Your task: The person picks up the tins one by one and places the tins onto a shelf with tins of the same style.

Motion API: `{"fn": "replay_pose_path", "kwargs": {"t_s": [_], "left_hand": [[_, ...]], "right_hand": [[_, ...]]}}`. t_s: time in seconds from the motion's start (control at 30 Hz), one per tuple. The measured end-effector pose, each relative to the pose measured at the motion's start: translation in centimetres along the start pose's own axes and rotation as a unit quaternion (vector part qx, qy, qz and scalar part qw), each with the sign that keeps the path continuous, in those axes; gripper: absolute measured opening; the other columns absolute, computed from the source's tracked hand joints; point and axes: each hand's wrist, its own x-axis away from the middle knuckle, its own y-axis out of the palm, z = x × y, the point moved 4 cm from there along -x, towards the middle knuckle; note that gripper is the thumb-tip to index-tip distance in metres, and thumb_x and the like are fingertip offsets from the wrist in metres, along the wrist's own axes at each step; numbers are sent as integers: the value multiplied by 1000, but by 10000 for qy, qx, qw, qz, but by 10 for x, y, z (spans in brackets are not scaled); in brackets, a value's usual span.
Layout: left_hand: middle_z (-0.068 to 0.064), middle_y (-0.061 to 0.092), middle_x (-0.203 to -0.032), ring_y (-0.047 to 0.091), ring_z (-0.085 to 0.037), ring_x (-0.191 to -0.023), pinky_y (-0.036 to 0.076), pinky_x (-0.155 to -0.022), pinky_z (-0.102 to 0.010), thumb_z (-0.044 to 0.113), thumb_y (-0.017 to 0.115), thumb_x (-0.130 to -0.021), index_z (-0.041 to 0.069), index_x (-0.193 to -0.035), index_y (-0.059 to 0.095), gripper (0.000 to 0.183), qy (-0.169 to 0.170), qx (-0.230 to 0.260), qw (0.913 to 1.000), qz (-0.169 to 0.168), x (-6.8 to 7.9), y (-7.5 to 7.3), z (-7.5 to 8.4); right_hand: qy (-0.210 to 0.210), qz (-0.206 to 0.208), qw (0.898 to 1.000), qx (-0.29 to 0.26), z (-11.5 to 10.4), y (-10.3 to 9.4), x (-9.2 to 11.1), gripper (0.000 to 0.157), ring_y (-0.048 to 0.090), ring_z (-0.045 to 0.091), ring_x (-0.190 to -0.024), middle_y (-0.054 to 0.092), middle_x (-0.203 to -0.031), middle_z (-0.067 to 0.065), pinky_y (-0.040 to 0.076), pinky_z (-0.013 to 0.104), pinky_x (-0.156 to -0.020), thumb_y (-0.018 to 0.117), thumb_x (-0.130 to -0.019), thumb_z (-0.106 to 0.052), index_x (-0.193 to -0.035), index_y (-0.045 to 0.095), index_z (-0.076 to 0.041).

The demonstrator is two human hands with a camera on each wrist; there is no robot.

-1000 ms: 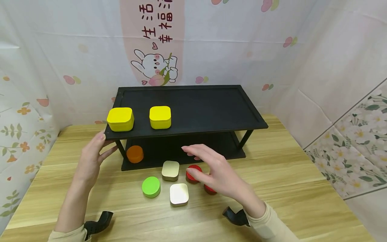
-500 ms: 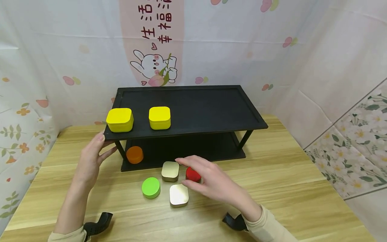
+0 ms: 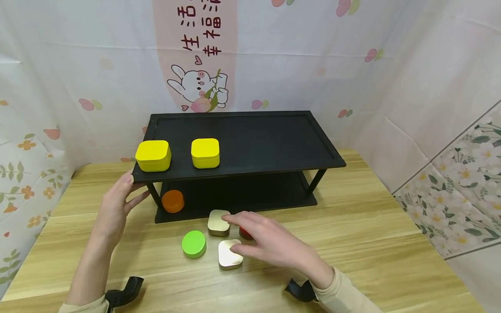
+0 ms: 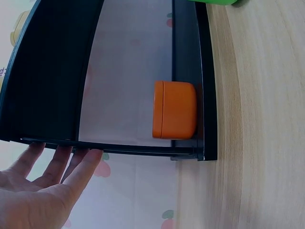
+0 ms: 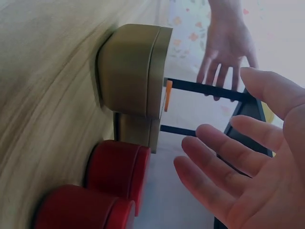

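Observation:
My left hand (image 3: pixel 114 211) touches the left end of a black two-tier shelf (image 3: pixel 250 139). In the left wrist view its fingertips meet the shelf's upper side edge, fingers fairly straight. My right hand (image 3: pixel 270 241) hovers over the small boxes before the shelf, fingers spread and holding nothing. Beneath and beside it are a gold rounded-square tin (image 3: pixel 217 221), a second, paler-looking gold tin (image 3: pixel 229 253) and a red round tin (image 3: pixel 245 234), partly hidden by the hand. The right wrist view shows two red round tins (image 5: pixel 112 167) and the gold tins apart from my fingers.
Two yellow boxes (image 3: pixel 205 153) stand on the shelf's top, toward the left. An orange round box (image 3: pixel 173 201) sits on the lower tier at the left. A green round tin (image 3: pixel 193 244) lies on the wooden table (image 3: pixel 372 243). A patterned cloth (image 3: pixel 274 56) hangs behind.
My right hand has moved left and slightly down, from over the red tins toward the gold tins. My left hand stays at the shelf's left end.

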Motion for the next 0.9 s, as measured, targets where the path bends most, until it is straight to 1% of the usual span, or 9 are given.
{"fn": "replay_pose_path", "kwargs": {"t_s": [0.17, 0.33, 0.57, 0.7, 0.8, 0.9], "left_hand": [[12, 58, -137, 59, -6, -117, 58, -94, -13, 30, 42, -112, 14, -147, 56, 41, 33, 11, 10000, 2, 1, -1, 0], [11, 59, -137, 60, -7, -116, 58, -94, -14, 30, 42, -112, 15, -145, 58, 40, 37, 41, 10000, -2, 1, -1, 1], [11, 60, -136, 60, -6, -116, 58, -94, -14, 29, 42, -112, 15, -146, 57, 40, 53, 32, 10000, -32, 1, 1, 1], [12, 60, -136, 60, -6, -116, 58, -94, -13, 29, 42, -112, 14, -146, 57, 40, 80, 29, 10000, -43, 1, 1, 1], [12, 60, -135, 60, -5, -116, 58, -94, -13, 29, 42, -112, 15, -146, 57, 40, 103, 43, 9999, -55, 1, 0, 1], [12, 60, -135, 61, -5, -115, 58, -94, -13, 29, 42, -112, 15, -145, 57, 39, 121, 68, 9999, -67, 1, 0, 1]], "right_hand": [[-23, -153, 9996, 233, -1, 6, -2, 64, 59, 10, -130, 58, -147, -9, 54, 35, -110, 70, -97, -43, -154, 46, -26], [-73, -243, 9991, 341, 1, 11, -3, 64, 58, 11, -131, 61, -144, -7, 54, 35, -110, 71, -97, -43, -153, 47, -25], [73, -396, 9980, 493, 2, 16, -2, 64, 57, 11, -132, 59, -145, -9, 57, 36, -105, 70, -96, -48, -152, 47, -29], [58, -446, 9971, 619, 1, 17, -2, 63, 57, 12, -132, 59, -145, -9, 58, 36, -104, 70, -96, -48, -152, 48, -29], [-12, -464, 9965, 689, 0, 17, -2, 62, 58, 12, -129, 60, -143, -8, 58, 34, -103, 70, -96, -47, -150, 49, -27], [-64, -492, 9964, 692, -1, 18, -2, 61, 59, 10, -124, 62, -139, -7, 59, 32, -98, 71, -95, -47, -149, 51, -25]]}}
